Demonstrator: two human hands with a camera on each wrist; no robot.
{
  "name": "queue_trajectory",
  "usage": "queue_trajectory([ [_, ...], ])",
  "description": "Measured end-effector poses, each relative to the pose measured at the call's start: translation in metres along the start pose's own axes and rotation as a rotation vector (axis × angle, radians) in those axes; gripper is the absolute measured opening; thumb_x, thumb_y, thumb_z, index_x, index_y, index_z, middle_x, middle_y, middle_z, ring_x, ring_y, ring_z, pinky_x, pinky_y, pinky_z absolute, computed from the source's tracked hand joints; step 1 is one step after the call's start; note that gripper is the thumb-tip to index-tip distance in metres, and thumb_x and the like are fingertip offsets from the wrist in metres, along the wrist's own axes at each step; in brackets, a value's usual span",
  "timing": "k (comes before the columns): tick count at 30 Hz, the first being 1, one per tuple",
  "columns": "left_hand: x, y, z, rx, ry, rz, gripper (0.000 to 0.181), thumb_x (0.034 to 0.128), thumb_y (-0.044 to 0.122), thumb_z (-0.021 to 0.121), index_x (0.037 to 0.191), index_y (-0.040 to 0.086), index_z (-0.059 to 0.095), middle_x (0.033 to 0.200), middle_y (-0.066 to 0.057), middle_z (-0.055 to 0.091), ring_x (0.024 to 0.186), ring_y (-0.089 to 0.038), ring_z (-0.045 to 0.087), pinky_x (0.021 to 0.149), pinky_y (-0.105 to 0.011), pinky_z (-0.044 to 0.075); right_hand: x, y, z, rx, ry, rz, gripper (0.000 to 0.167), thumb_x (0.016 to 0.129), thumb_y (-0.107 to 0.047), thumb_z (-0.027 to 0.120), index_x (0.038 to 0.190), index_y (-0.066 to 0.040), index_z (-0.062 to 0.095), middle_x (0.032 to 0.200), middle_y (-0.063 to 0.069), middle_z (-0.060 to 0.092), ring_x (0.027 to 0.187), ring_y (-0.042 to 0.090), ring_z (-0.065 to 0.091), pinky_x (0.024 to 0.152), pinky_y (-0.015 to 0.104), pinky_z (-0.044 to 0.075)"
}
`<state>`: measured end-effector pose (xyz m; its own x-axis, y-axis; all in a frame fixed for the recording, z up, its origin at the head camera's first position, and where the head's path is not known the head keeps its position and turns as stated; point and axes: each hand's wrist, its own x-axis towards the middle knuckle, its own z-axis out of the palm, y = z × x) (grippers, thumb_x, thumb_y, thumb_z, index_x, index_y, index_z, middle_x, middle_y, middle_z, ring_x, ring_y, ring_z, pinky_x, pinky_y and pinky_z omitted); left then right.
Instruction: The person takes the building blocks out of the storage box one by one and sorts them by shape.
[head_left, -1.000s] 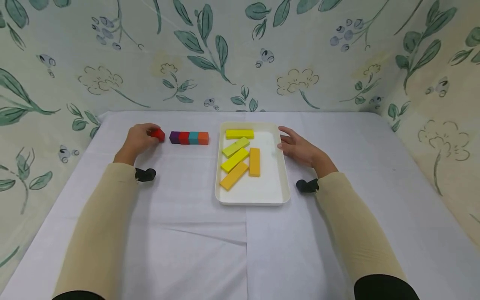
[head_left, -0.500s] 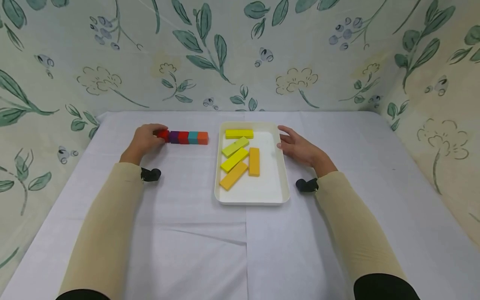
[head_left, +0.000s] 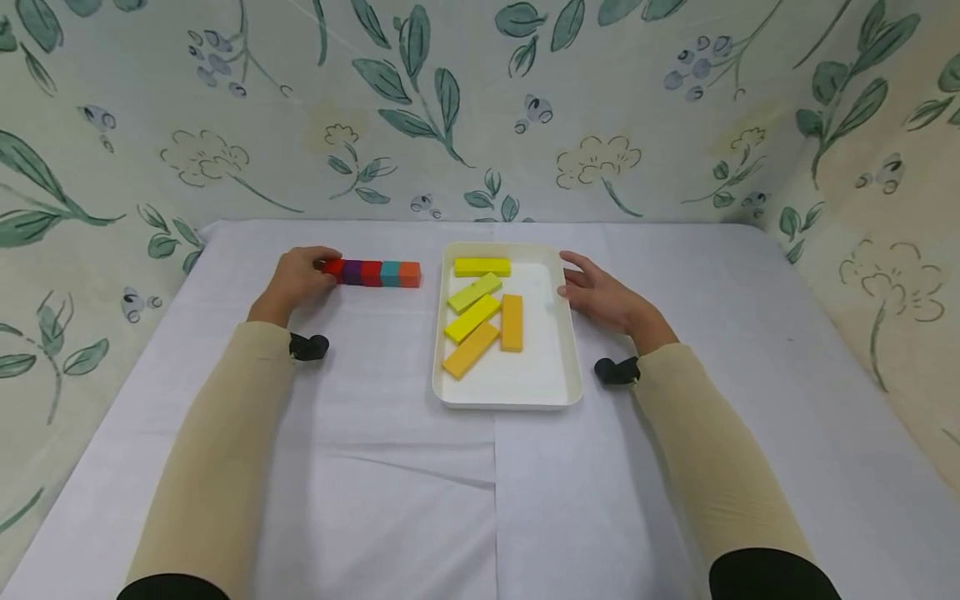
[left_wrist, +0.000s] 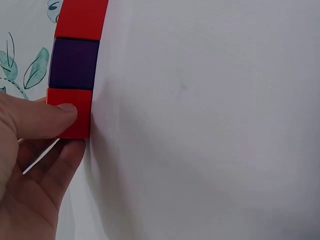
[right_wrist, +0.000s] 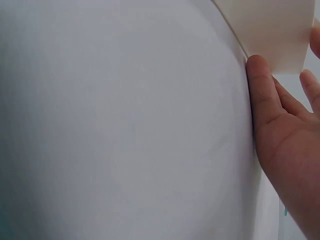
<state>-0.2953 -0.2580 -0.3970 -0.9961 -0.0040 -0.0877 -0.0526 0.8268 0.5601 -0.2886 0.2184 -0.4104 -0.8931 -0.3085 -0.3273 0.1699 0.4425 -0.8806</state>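
In the head view, my left hand (head_left: pixel 298 279) pinches a red cube (head_left: pixel 334 268) at the left end of a row. It touches a purple cube (head_left: pixel 352 272), followed rightward by another red cube (head_left: pixel 371 272), a teal cube (head_left: pixel 390 273) and an orange cube (head_left: pixel 409 274). The left wrist view shows my thumb (left_wrist: pixel 50 120) lying on the end red cube (left_wrist: pixel 83 120), with fingers behind and under it. My right hand (head_left: pixel 603 296) rests at the right wall of a white tray (head_left: pixel 551 358), fingers extended; in the right wrist view the thumb tip meets the tray wall (right_wrist: pixel 272 35).
Inside the tray lie several flat yellow and orange-yellow blocks, one bright yellow block (head_left: pixel 482 267) along the far end and an upright orange-yellow one (head_left: pixel 512 323). A white cloth (head_left: pixel 405 500) covers the table. A floral backdrop (head_left: pixel 480 100) rises behind and at both sides.
My left hand has moved right, bringing the red cube against the purple one and closing the gap. The right hand and the tray have stayed put.
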Motion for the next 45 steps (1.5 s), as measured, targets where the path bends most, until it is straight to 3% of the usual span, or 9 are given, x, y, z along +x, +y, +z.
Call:
queue_trajectory([
  [9, 0.000, 0.003, 0.002, -0.001, -0.007, -0.013, 0.051, 0.0941, 0.003, 0.056, 0.144, 0.006, 0.049, 0.145, -0.024, 0.048, 0.130, -0.041, 0.044, 0.114, -0.056, 0.040, 0.001, 0.003, 0.000, 0.001, 0.002, -0.011, 0.080, 0.100, -0.027, 0.057, 0.159, -0.036, 0.005, 0.169, 0.004, 0.012, 0.154, 0.028, 0.022, 0.124, 0.049, 0.024],
  [14, -0.004, 0.006, -0.002, 0.044, 0.035, 0.008, 0.055, 0.0919, 0.007, 0.055, 0.146, 0.010, 0.048, 0.155, -0.023, 0.037, 0.143, -0.043, 0.032, 0.118, -0.061, 0.031, 0.001, 0.003, 0.000, 0.025, -0.003, -0.023, 0.080, 0.099, -0.026, 0.058, 0.159, -0.036, 0.005, 0.169, 0.004, 0.011, 0.154, 0.028, 0.022, 0.124, 0.049, 0.025],
  [18, -0.008, 0.014, -0.009, 0.082, 0.122, 0.111, 0.055, 0.0899, 0.007, 0.051, 0.145, 0.007, 0.048, 0.156, -0.022, 0.036, 0.144, -0.043, 0.032, 0.118, -0.061, 0.031, 0.001, 0.002, -0.001, 0.030, -0.009, -0.025, 0.080, 0.100, -0.025, 0.057, 0.159, -0.035, 0.004, 0.169, 0.005, 0.012, 0.154, 0.028, 0.023, 0.124, 0.048, 0.025],
  [21, -0.010, 0.028, -0.012, 0.110, 0.171, 0.177, 0.051, 0.0931, 0.009, 0.050, 0.144, 0.005, 0.050, 0.153, -0.021, 0.041, 0.141, -0.041, 0.038, 0.116, -0.058, 0.036, 0.001, 0.002, -0.003, 0.023, -0.006, -0.022, 0.080, 0.100, -0.026, 0.057, 0.159, -0.035, 0.004, 0.169, 0.004, 0.012, 0.154, 0.028, 0.023, 0.124, 0.048, 0.025],
  [24, -0.011, 0.048, -0.011, 0.154, 0.180, 0.233, 0.046, 0.0954, 0.011, 0.051, 0.141, 0.005, 0.052, 0.151, -0.019, 0.044, 0.140, -0.040, 0.041, 0.116, -0.056, 0.037, 0.001, 0.002, -0.003, 0.017, -0.001, -0.018, 0.080, 0.100, -0.027, 0.058, 0.159, -0.036, 0.004, 0.169, 0.004, 0.012, 0.154, 0.028, 0.023, 0.124, 0.048, 0.025],
  [28, -0.018, 0.079, -0.001, 0.217, 0.125, 0.331, 0.042, 0.0955, 0.012, 0.055, 0.137, 0.005, 0.056, 0.147, -0.017, 0.049, 0.137, -0.037, 0.044, 0.116, -0.053, 0.039, 0.001, 0.004, -0.004, 0.017, -0.001, -0.013, 0.080, 0.100, -0.028, 0.058, 0.159, -0.035, 0.005, 0.169, 0.004, 0.012, 0.154, 0.028, 0.023, 0.124, 0.048, 0.025],
  [37, -0.043, 0.160, 0.046, 0.340, -0.170, 0.467, 0.040, 0.0948, 0.018, 0.062, 0.135, 0.012, 0.061, 0.138, -0.007, 0.058, 0.123, -0.025, 0.056, 0.108, -0.042, 0.050, 0.001, 0.004, -0.003, 0.014, -0.002, -0.024, 0.080, 0.099, -0.029, 0.058, 0.159, -0.035, 0.006, 0.169, 0.004, 0.013, 0.154, 0.028, 0.024, 0.124, 0.048, 0.025],
  [41, -0.049, 0.188, 0.069, 0.393, -0.256, 0.494, 0.039, 0.0961, 0.020, 0.061, 0.135, 0.014, 0.061, 0.136, -0.003, 0.060, 0.121, -0.022, 0.056, 0.110, -0.040, 0.049, 0.002, 0.003, -0.002, 0.016, -0.004, -0.028, 0.080, 0.099, -0.028, 0.058, 0.159, -0.035, 0.005, 0.169, 0.005, 0.013, 0.154, 0.028, 0.023, 0.124, 0.049, 0.025],
  [45, -0.048, 0.208, 0.088, 0.433, -0.318, 0.483, 0.040, 0.0968, 0.019, 0.060, 0.137, 0.016, 0.059, 0.137, -0.002, 0.059, 0.118, -0.020, 0.056, 0.111, -0.037, 0.048, 0.002, 0.002, 0.000, 0.025, -0.007, -0.027, 0.081, 0.099, -0.028, 0.059, 0.159, -0.036, 0.005, 0.169, 0.005, 0.013, 0.154, 0.028, 0.023, 0.125, 0.049, 0.024],
])
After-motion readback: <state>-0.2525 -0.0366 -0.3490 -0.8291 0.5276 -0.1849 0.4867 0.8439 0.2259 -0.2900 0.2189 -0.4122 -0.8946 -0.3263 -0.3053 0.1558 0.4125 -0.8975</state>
